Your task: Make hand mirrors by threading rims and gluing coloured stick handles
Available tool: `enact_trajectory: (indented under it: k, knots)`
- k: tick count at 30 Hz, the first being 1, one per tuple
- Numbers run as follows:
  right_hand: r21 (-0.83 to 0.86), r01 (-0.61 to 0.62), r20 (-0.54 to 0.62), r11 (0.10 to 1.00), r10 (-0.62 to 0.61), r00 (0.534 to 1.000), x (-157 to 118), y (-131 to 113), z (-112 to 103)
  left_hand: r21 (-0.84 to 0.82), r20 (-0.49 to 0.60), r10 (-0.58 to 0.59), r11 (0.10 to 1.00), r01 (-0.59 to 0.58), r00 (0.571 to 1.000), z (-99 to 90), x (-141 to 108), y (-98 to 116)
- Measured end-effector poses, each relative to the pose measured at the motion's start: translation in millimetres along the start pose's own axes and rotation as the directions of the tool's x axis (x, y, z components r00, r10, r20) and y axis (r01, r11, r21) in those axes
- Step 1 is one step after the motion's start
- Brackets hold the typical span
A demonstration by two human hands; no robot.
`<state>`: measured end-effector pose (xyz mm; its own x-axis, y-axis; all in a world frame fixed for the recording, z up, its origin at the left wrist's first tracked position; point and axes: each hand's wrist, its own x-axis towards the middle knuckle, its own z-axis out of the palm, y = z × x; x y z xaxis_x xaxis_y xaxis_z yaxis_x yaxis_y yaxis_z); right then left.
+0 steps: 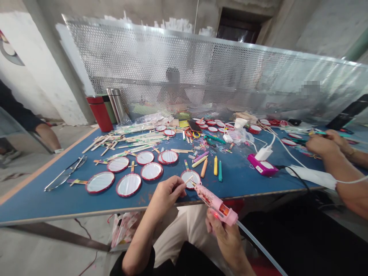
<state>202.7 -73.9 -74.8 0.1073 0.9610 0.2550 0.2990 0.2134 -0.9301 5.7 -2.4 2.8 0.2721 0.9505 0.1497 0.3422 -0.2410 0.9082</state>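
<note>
My left hand pinches a thin wooden stick over a small round mirror with a red rim at the table's front edge. My right hand is wrapped round a pink glue gun. The gun's nozzle points up and left, close to the stick's tip; whether they touch is too small to tell. Left of the hands lie several more round mirrors, some with coloured stick handles. Several crayon-like sticks in yellow, orange, green and purple rest right of the mirror.
Glasses lie at the left; a red bottle stands behind. Wooden sticks are heaped mid-table. A purple power strip with cables sits right. Another person's hands work at far right. A perforated metal screen stands behind.
</note>
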Motion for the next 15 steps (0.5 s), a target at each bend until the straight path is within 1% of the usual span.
enact_trajectory:
  k: [5, 11, 15]
  knots:
    - [0.042, -0.002, 0.006, 0.999, 0.001, 1.0, -0.7, 4.4, 0.8, 0.003, -0.003, -0.01, 1.0, 0.01, 1.0, 0.1, 1.0, -0.2]
    - [0.044, -0.045, 0.019, 0.998, 0.044, 0.999, -2.4, 4.1, 0.4, 0.0, -0.012, -0.012, 1.0, 0.012, 1.0, 0.5, 1.2, -0.3]
    - [0.056, -0.029, 0.032, 0.998, 0.027, 0.999, -2.4, 2.3, 1.3, 0.009, -0.017, -0.018, 1.0, 0.018, 1.0, 0.4, -0.4, -1.1]
